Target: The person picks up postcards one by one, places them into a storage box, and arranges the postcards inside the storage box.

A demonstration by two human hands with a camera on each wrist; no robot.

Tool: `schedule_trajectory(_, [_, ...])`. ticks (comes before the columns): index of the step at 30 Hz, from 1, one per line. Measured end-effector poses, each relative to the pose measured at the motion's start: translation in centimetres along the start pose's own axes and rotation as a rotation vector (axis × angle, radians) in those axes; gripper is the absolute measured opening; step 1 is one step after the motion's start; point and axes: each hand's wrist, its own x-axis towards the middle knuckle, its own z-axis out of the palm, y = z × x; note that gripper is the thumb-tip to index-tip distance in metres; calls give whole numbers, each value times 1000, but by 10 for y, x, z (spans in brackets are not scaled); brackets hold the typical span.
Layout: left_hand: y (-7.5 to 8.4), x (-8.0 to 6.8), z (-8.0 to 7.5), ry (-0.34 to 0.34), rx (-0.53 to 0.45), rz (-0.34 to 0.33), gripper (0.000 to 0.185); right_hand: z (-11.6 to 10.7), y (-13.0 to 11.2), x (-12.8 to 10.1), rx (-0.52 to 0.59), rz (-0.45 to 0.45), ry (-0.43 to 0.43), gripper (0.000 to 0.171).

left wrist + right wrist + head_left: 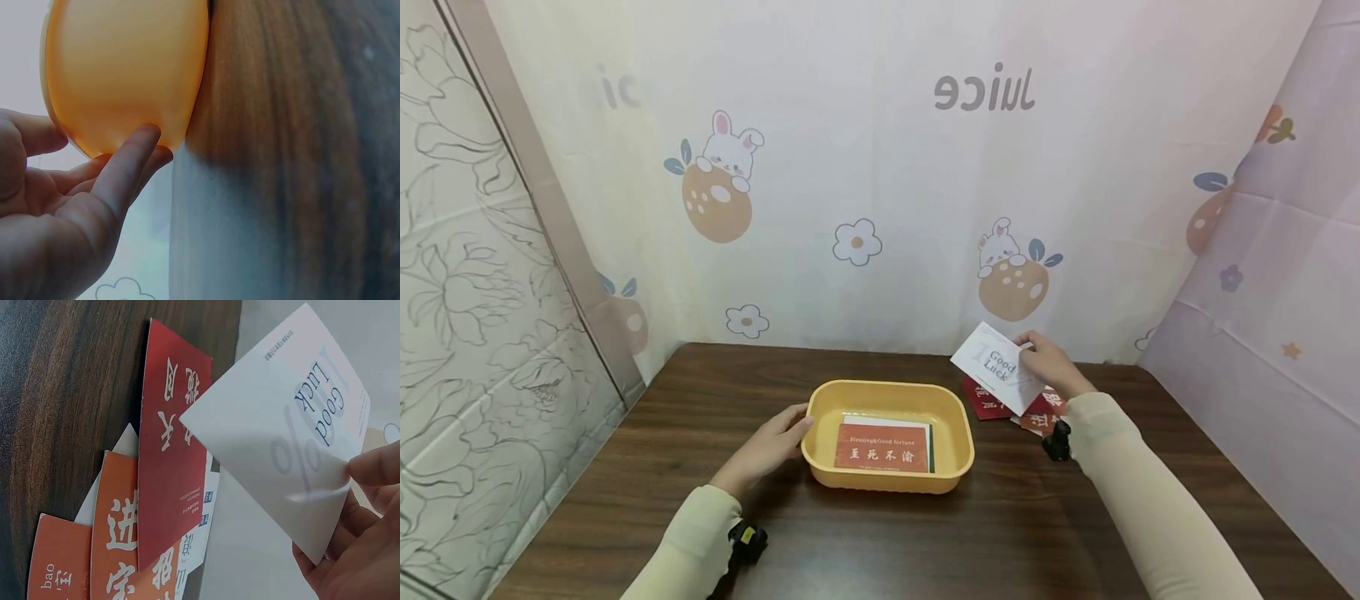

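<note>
A person sits at a dark brown wooden surface [865, 542]. The right hand [1051, 365] pinches a white rectangular paper card printed "Good Luck" [997, 366] by its edge, thumb on its front and fingers behind, and holds it lifted clear of a small loose pile of red and orange paper cards [150, 519] lying near the surface's far right. The left hand [767, 448] is relaxed, its straight fingers [128, 165] resting against the outer left wall of a shallow, rounded yellow-orange plastic tray [820, 467]. Inside the tray, one red card with white Chinese characters [883, 448] lies flat on a white-edged card beneath. To do this well, the card probably should stay level and come down flat on those, while the left hand steadies the tray.
</note>
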Motion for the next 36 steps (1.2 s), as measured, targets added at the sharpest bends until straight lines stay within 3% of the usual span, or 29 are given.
schedule_trajectory(10, [-1,0,0,0,2,-2,48,3,-11,-3,-21,-92,59,37])
schedule_trajectory(20, [-1,0,-1,-11,6,27,49,10,-34,-7,2,-137,44,35])
schedule_trajectory(36, [-2,0,0,2,-9,8,47,24,-63,-11,0,-210,5,30])
